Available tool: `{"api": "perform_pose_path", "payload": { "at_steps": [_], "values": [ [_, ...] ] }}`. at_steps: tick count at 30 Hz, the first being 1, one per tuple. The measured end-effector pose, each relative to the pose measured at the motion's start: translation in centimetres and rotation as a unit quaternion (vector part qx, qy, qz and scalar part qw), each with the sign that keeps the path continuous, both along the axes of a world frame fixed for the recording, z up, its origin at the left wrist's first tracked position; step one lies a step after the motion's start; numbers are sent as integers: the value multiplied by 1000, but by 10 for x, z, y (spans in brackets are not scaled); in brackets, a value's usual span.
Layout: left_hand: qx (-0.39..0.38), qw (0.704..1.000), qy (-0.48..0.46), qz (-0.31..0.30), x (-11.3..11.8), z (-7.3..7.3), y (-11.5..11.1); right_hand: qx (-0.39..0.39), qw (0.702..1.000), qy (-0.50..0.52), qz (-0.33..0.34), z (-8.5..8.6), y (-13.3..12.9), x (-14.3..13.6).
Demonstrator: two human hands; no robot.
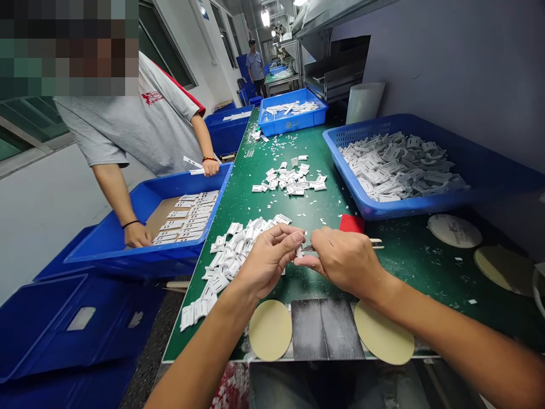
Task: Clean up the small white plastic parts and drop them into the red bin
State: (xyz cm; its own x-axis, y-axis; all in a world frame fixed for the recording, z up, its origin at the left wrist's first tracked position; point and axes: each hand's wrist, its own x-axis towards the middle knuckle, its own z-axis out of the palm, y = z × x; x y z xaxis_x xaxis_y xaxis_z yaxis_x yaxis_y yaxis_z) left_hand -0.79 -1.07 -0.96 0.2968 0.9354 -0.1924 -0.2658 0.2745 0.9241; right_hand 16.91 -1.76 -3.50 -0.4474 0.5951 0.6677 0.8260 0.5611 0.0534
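Note:
Over the green table, my left hand pinches a small white plastic part between thumb and fingers. Close at its right, my right hand is closed around a small metal tool, whose tip meets the part; pale handle ends stick out behind that hand. A heap of white parts lies left of my hands, and a looser group of white pieces lies farther back. Below my hands, a dark abrasive sheet lies between two round yellow discs at the table's front edge.
A blue basket full of white parts stands at the right, near a red object. Another blue bin is at the back. At left, a person in a grey shirt reaches into a blue crate. Another person stands far off.

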Motion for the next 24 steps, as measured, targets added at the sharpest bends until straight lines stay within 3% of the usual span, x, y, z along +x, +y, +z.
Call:
{"api": "perform_pose_path", "payload": {
  "at_steps": [13,15,17,18,20,22,24],
  "values": [
    [-13,1000,-4,6,3,-1,1,7,1000,-3,7,-2,-2,-3],
    [7,1000,16,10,2,1,2,-11,1000,5,19,-4,-1,-3],
    [82,991,97,50,-1,2,5,-38,999,17,30,-5,0,-4],
    [136,973,167,87,-4,2,7,-56,998,24,32,-5,0,-4],
    [236,903,326,149,-13,0,12,-100,994,36,28,-2,0,-3],
    [282,835,443,165,-23,-3,18,-149,988,41,13,1,0,-3],
    [292,809,484,163,-34,-2,26,-195,980,39,5,4,1,-2]
  ]
}}
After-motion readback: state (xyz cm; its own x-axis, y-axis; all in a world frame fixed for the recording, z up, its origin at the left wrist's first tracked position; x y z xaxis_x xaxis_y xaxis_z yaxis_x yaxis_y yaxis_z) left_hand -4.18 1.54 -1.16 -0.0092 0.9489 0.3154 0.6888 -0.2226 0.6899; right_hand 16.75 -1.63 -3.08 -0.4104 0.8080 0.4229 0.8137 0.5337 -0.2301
